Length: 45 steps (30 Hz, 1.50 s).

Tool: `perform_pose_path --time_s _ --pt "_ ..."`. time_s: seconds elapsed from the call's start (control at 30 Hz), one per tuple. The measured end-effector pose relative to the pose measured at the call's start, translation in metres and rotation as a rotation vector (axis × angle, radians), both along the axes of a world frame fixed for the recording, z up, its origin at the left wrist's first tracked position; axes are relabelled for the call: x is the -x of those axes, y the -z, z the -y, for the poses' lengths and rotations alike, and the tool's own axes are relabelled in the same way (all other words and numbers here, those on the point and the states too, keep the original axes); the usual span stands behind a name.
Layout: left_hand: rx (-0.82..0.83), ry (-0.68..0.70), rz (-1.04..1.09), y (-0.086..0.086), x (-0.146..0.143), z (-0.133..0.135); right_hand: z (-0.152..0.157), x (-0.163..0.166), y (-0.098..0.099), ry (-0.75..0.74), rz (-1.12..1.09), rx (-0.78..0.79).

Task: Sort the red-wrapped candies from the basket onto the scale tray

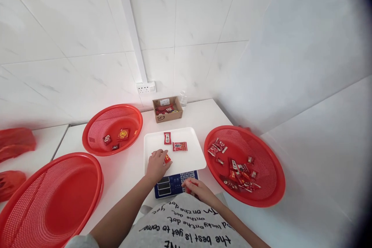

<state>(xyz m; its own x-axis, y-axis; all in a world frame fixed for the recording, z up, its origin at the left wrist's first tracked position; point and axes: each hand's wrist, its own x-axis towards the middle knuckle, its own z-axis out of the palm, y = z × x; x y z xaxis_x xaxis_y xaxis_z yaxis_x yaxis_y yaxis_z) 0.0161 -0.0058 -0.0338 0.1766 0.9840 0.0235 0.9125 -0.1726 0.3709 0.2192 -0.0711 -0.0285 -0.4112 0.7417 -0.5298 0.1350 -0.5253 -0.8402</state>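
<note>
- Two snacks, a narrow red packet (167, 138) and a wide red packet (180, 146), lie near each other on the white scale tray (190, 161), mid-frame.
- Left hand (158, 164), on the tray's lower left: fingers bent over a small red packet (167, 158), touching it; whether they grip it, I cannot tell.
- Right hand (200, 190), lower centre, beside the blue scale panel (175, 186): fingers closed round a red wrapper (190, 191), mostly hidden.
- Right of frame: a red basket (270, 178) with scattered wrapped snacks (242, 172).
- Upper left of the tray: a second basket (97, 124) with three packets (123, 134).
- Lower left: a third basket (71, 201).
- Above the tray: a cardboard box (169, 116) of packets on the white counter (200, 112).
</note>
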Motion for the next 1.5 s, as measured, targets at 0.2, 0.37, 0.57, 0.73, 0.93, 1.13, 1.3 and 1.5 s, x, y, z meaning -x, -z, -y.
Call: perform_pose_path --time_s 0.2,0.37,0.57,0.73,0.93,1.13,1.3,1.5 --pt "-0.003 0.111 0.030 0.003 -0.005 -0.013 0.001 -0.001 0.001 0.025 -0.012 -0.011" --pt "-0.020 0.143 0.049 0.003 -0.006 -0.013 0.000 0.000 -0.005 0.031 -0.012 0.022" --pt "-0.075 0.013 0.040 0.005 0.009 -0.010 -0.001 0.000 -0.007 0.034 -0.026 0.033" --pt "-0.060 0.037 0.025 0.008 0.016 -0.005 -0.001 0.001 -0.002 0.025 -0.029 0.019" --pt "-0.121 0.072 0.023 0.004 -0.008 -0.007 -0.001 0.002 0.000 0.005 -0.006 -0.004" --pt "-0.050 0.287 -0.050 -0.003 -0.039 -0.038 0.000 -0.001 0.002 0.009 0.010 -0.031" --pt "-0.014 0.464 -0.024 -0.003 -0.045 -0.060 0.003 -0.003 -0.002 0.036 0.006 -0.009" --pt "0.006 0.568 0.029 -0.003 -0.031 -0.057 0.004 -0.004 -0.001 0.051 0.001 -0.008"
